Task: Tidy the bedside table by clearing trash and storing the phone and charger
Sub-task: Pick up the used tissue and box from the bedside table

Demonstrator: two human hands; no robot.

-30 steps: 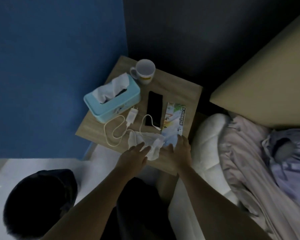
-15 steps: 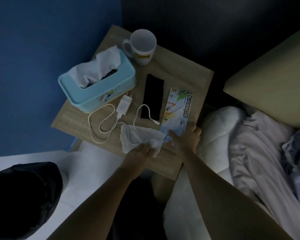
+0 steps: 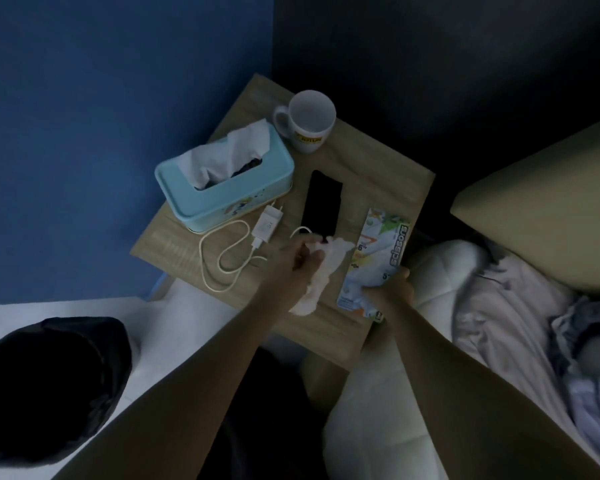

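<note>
On the wooden bedside table a black phone lies flat in the middle. A white charger with its looped cable rests to the left of the phone. My left hand is shut on a crumpled white tissue, lifted a little above the table's front. My right hand grips the near end of a printed scissors packaging card, which lies at the table's right side.
A light-blue tissue box stands at the table's left, a white mug at the back. A black trash bin sits on the floor at lower left. The bed with pillow and rumpled sheets lies to the right.
My left hand has closed on the tissue and raised it off the table. My right hand has taken hold of the packaging card's near end. The camera view has shifted.
</note>
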